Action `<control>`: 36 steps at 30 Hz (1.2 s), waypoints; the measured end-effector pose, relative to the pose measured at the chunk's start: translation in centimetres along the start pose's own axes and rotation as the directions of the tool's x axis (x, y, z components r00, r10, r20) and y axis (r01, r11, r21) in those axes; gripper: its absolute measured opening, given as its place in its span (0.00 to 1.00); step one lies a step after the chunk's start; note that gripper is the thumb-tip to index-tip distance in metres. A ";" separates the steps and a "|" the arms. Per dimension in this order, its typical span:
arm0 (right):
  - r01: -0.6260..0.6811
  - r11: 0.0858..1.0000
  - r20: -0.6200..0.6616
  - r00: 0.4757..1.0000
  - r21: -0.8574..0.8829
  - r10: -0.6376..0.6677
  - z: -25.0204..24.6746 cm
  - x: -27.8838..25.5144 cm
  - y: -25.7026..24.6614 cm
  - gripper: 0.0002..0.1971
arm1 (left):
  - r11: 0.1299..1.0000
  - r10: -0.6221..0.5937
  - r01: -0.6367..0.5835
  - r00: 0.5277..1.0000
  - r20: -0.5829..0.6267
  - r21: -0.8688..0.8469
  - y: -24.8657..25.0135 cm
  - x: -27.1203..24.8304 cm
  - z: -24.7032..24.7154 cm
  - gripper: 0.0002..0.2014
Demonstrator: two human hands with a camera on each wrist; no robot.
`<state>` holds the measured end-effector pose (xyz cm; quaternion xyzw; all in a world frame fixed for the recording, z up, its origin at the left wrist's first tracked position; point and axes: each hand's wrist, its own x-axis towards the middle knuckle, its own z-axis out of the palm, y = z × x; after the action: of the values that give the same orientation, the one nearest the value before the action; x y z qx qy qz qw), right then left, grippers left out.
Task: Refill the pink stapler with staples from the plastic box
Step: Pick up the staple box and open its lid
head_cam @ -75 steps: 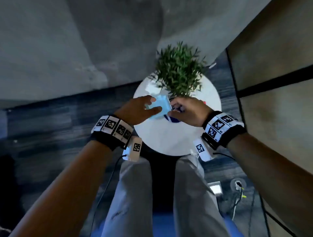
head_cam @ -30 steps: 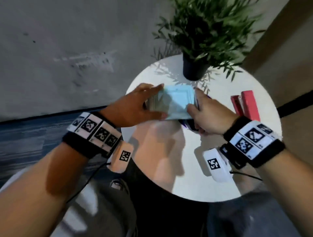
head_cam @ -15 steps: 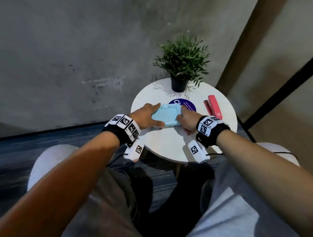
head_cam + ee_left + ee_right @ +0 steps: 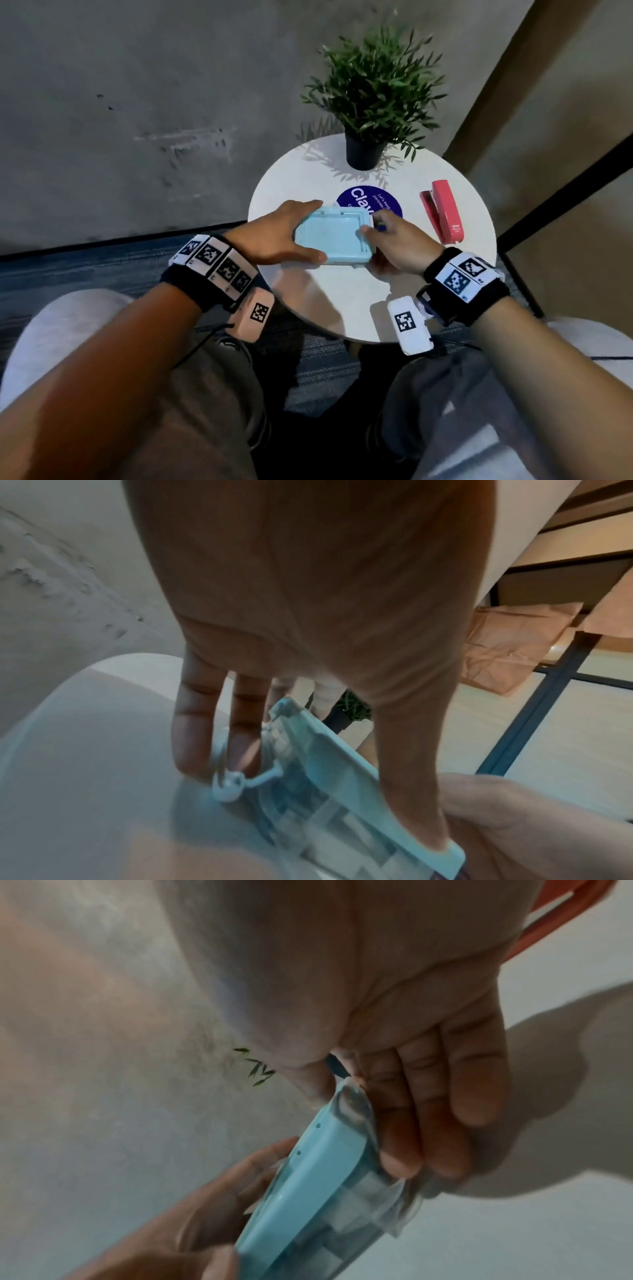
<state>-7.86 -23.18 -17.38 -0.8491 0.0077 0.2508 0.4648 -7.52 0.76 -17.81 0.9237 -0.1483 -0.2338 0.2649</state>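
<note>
A plastic box (image 4: 332,240) with a light-blue lid and clear base is held between both hands over the middle of the round white table (image 4: 342,308). My left hand (image 4: 298,233) grips its left end, thumb on the near edge and fingers on the far edge (image 4: 195,723). My right hand (image 4: 373,229) grips the right end, thumb on the lid and fingers (image 4: 428,1110) under the clear base. Pale blocks show through the box (image 4: 342,791), and its lid (image 4: 322,1177) looks closed. The pink stapler (image 4: 443,210) lies on the table to the right, untouched.
A potted green plant (image 4: 366,96) stands at the table's far edge. A round purple sticker (image 4: 380,202) lies partly under the box. A grey wall rises behind and to the left. My knees are below the table's near edge.
The head view has dropped from high above the table and then pulled back. Both hands have kept hold of the box, which has come a little toward me off the purple sticker.
</note>
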 end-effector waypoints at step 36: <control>0.172 0.933 0.196 0.974 -0.315 -0.114 -1.9 0.8 -0.1 0.65 | 0.996 0.002 0.007 0.994 -0.106 0.087 1.1 -0.1 -0.7 0.44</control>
<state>-6.35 -24.48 -16.82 -0.8878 -0.1372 0.2874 0.3322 -7.36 0.20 -16.63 0.9456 -0.1430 -0.1782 0.2315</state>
